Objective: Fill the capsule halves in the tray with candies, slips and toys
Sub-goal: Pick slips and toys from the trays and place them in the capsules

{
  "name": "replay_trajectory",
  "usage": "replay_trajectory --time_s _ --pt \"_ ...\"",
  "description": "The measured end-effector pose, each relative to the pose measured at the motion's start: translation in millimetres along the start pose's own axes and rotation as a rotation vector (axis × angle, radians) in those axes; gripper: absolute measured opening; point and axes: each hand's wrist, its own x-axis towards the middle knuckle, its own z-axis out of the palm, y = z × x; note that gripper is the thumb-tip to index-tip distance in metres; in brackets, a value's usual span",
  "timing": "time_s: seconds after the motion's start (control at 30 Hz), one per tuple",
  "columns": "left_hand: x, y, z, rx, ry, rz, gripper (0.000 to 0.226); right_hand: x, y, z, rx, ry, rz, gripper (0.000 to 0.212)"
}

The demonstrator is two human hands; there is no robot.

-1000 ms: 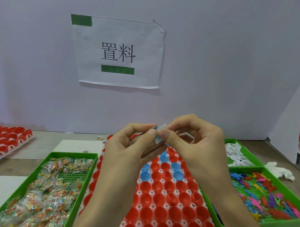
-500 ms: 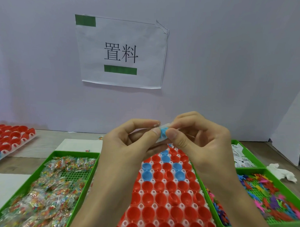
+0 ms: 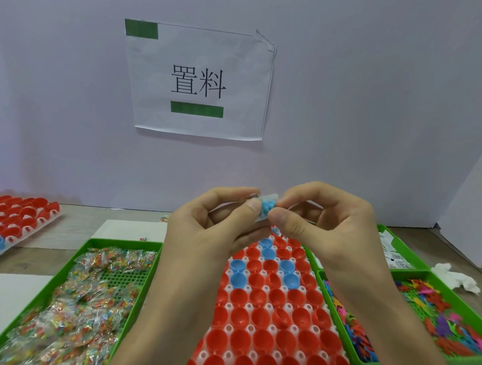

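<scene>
My left hand (image 3: 213,225) and my right hand (image 3: 323,229) are raised together above the far end of the white capsule tray (image 3: 229,332). Between their thumbs and forefingers they pinch a small blue toy (image 3: 267,206) with a white slip of paper against it. Below them the tray holds rows of red capsule halves (image 3: 281,317) and a few blue capsule halves (image 3: 238,279), all looking hollow. My forearms hide the tray's near left part.
A green tray of clear candy packets (image 3: 74,299) lies left of the capsule tray. On the right are a green tray of coloured plastic toys (image 3: 432,312) and, behind it, one with white slips (image 3: 393,256). Another capsule tray (image 3: 17,215) sits far left, crumpled tissue (image 3: 455,280) far right.
Both hands stay raised together over the tray. The fingers have shifted slightly around the blue toy and slip, and more of the toy shows now. The view has tilted a little.
</scene>
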Motion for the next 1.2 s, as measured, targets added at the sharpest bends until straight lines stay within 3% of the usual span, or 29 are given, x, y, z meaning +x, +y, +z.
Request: replay_trajectory --time_s 0.17,0.63,0.83,1.03,1.2 --pt "1 1 -1 0.013 0.001 0.006 0.019 -1 -2 2 -0.012 0.02 0.022 0.018" --pt "2 2 -3 -0.04 -0.076 -0.02 0.018 -7 -5 12 -0.052 0.17 -0.069 0.013" --pt "0 3 -2 0.012 -0.14 0.057 0.024 -8 -4 13 -0.073 0.22 -0.122 0.011" --pt "3 -1 -7 0.194 -0.057 0.158 0.026 -5 0 9 -0.078 0.074 -0.046 0.02" --pt "10 -3 -17 0.244 -0.055 0.136 0.009 -5 5 13 -0.186 0.054 -0.088 0.016"
